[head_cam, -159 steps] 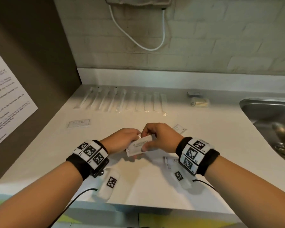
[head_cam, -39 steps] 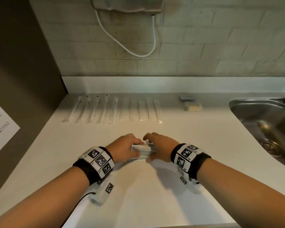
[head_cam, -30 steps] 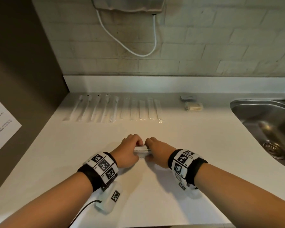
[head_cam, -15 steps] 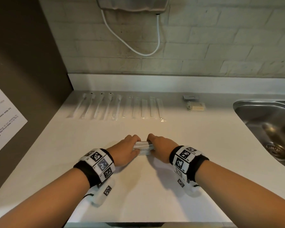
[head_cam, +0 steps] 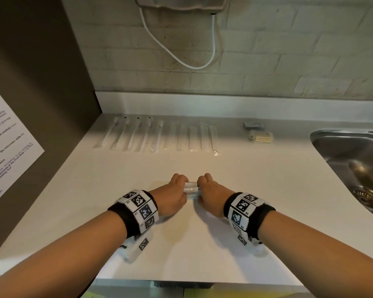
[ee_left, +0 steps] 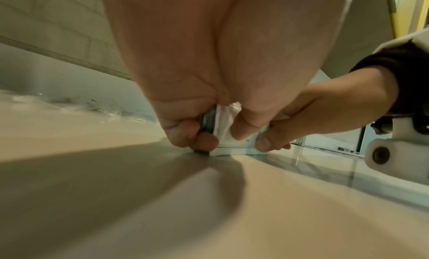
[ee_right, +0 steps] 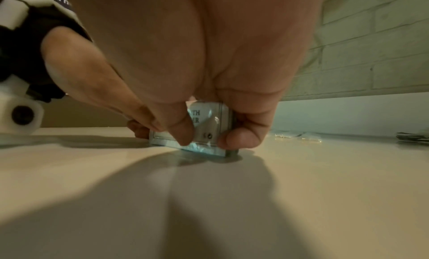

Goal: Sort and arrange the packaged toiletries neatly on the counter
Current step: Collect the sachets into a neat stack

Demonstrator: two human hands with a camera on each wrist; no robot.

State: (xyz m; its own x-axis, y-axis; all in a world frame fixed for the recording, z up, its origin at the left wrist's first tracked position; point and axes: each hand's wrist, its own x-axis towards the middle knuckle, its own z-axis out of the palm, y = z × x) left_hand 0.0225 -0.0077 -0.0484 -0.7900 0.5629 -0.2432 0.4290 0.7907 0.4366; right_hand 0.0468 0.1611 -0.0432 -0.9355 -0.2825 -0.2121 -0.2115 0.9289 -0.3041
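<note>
Fingers of your left hand and fingers of your right hand are curled tight on the two ends of a small stack of sachets, which stands on edge on the tabletop, near its middle, with its lower edge touching the surface. In the right wrist view your thumb lies across the printed front sachet.

What can go wrong begins in that stack. The packets look slick and thin, so if you ease one hand before the other, they will likely fan out or topple flat, and the squared edges will be lost. Squeeze too hard from both ends and the middle may bow, so that a sachet pops out sideways. Tap the stack down askew and one corner will ride high.

Farther out, at 12 o'clock, the row of long wrapped items lies along the back wall; a forward slide could nudge that line. At 1 o'clock sit a flat dark packet and a bundle of pale sticks, and at 3 o'clock the sink opens, where a loose sachet could skid in.
</note>
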